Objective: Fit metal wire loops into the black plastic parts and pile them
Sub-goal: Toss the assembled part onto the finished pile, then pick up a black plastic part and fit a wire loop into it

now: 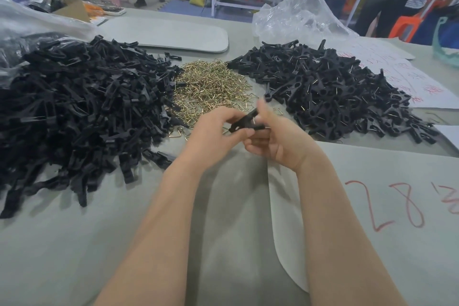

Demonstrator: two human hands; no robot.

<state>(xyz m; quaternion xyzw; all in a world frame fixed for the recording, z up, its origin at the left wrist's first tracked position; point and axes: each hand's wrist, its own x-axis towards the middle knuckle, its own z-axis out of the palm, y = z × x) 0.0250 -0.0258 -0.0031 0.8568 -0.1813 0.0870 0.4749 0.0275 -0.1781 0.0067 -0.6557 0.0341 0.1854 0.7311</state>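
Both hands meet over the table's middle around one black plastic part (244, 120). My left hand (218, 131) grips its near end with curled fingers. My right hand (275, 136) holds the other end, thumb raised and blurred. A glint of wire shows at the part, its seating unclear. Behind the hands lies a heap of brass-coloured wire loops (211, 84). A large pile of bare black plastic parts (79, 107) covers the left. On the right sits a pile of black parts with wire loops (330, 87) fitted.
A grey table cloth (99, 243) covers the table, with a pale sheet marked in red (385, 206) at the right. A crumpled clear bag (295, 17) and a grey pad (169, 32) lie behind the piles. People stand in the background.
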